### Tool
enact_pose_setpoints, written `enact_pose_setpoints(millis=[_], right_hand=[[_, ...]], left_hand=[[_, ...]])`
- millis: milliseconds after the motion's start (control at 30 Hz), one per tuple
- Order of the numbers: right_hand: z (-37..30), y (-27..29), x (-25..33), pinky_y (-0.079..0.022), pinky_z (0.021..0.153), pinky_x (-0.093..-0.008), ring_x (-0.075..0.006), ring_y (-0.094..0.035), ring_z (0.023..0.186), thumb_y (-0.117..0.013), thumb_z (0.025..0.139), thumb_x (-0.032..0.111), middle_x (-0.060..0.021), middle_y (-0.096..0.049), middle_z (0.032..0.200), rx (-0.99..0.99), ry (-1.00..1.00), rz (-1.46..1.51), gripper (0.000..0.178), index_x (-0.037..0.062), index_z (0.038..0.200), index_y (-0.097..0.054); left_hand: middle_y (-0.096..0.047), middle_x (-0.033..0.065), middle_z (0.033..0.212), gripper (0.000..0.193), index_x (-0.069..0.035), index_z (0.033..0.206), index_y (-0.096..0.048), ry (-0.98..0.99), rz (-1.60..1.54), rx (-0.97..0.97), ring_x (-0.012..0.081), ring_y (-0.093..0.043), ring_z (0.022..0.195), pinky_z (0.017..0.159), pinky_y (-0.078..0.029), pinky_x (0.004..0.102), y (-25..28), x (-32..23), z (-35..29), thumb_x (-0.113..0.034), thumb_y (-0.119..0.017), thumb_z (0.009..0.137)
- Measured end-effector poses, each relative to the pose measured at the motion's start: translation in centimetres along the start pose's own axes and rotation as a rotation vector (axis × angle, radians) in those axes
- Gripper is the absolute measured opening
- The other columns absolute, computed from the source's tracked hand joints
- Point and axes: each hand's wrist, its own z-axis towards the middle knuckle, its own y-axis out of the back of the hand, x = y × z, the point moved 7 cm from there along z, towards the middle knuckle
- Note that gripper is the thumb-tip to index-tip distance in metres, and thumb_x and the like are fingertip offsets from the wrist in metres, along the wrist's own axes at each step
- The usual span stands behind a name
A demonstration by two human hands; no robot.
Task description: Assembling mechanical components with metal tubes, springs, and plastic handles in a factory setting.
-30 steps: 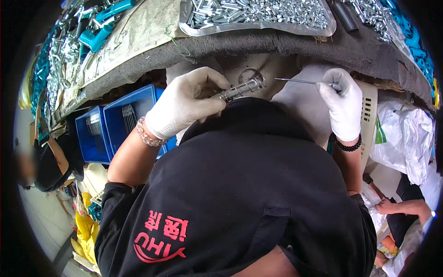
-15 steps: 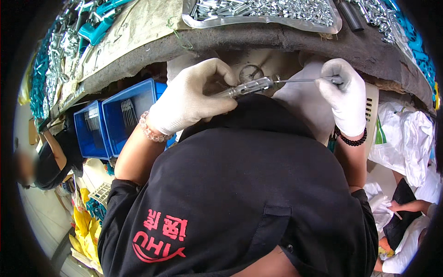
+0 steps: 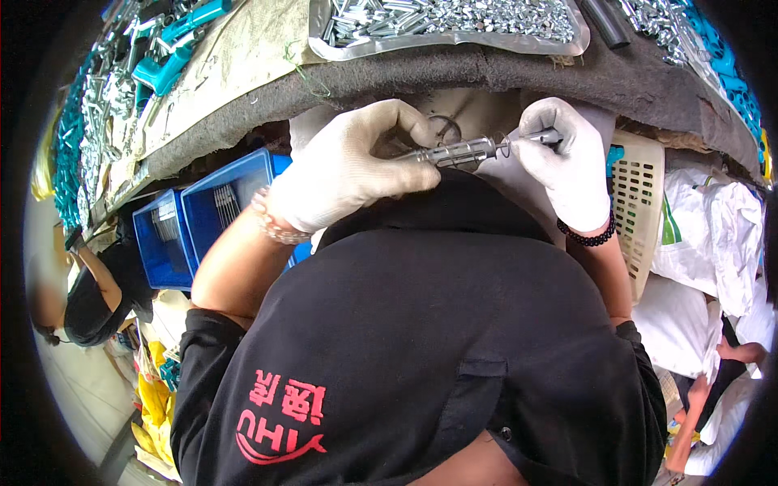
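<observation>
Left hand (image 3: 344, 174) pinches slotted metal sleeve (image 3: 460, 151); right hand (image 3: 567, 162) pinches thin rod (image 3: 531, 138) entering its end. Likely light, rigid, slick; grip sleeve mid-barrel.

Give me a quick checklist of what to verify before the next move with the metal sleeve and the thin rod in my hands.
1. Left hand grips the slotted metal sleeve: ok, the gloved fingers close around its left end.
2. Right hand holds the thin rod: ok, pinched at the fingertips.
3. Rod lined up with the sleeve's open end: ok, its tip meets the sleeve mouth, roughly in line.
4. Rod seated inside the sleeve: cannot tell, the joint is too small to see.
5. Both gloves on and whole: ok, no tears show.
6. Supply of parts at hand: ok, the metal tray on the bench above holds many silver pieces.
</observation>
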Motion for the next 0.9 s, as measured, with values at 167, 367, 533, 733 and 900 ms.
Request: enact_pose_setpoints(millis=[167,367,533,733,900], right_hand=[[-0.5,0.5,2.5,-0.046,0.061,-0.0227,-0.0046,-0.055,0.068,-0.074,0.08,0.002,0.0004,-0.061,0.076,0.01,0.168,-0.131,0.014,0.0028,0.088,-0.063],[0.0,0.5,3.0,-0.053,0.067,-0.0353,-0.0207,-0.066,0.07,-0.077,0.077,0.025,-0.0106,-0.065,0.076,0.026,0.031,-0.223,0.022,0.0067,0.085,-0.069],[-0.6,1.0,2.7,-0.053,0.066,-0.0411,-0.0337,-0.066,0.072,-0.075,0.072,0.018,-0.0143,-0.065,0.076,-0.076,0.258,-0.142,0.018,0.005,0.079,-0.065],[-1.7,1.5,2.0,-0.053,0.065,-0.0406,-0.0329,-0.067,0.072,-0.075,0.069,0.015,-0.0142,-0.066,0.076,-0.047,0.167,0.006,0.019,0.0027,0.078,-0.063],[-2.0,2.1,2.4,-0.053,0.066,-0.0402,-0.0332,-0.067,0.073,-0.074,0.073,0.016,-0.0152,-0.066,0.077,-0.039,0.146,0.024,0.019,0.0015,0.081,-0.065]], left_hand=[[-0.06,0.0014,0.081,0.023,-0.004,0.097,-0.059,-0.089,-0.265,-0.104,0.0074,-0.057,0.065,0.056,-0.043,0.0216,-0.4,1.5,0.0,-0.005,-0.075,0.081],[-0.058,0.003,0.077,0.015,-0.003,0.087,-0.058,-0.179,0.04,-0.19,0.0111,-0.058,0.066,0.059,-0.047,0.026,0.7,0.5,0.2,-0.003,-0.071,0.079],[-0.055,0.0069,0.08,0.021,-0.003,0.091,-0.049,-0.258,-0.083,-0.136,0.0136,-0.054,0.056,0.049,-0.043,0.0257,-0.1,-0.3,0.3,0.01,-0.055,0.076],[-0.054,0.007,0.089,0.026,-0.004,0.09,-0.047,-0.191,-0.123,-0.087,0.0133,-0.056,0.057,0.047,-0.043,0.0256,-1.4,0.7,1.4,0.014,-0.054,0.073],[-0.053,0.0063,0.088,0.025,-0.004,0.09,-0.047,-0.239,-0.072,-0.101,0.0121,-0.053,0.055,0.046,-0.041,0.0244,-2.0,-1.4,1.4,0.012,-0.055,0.072]])
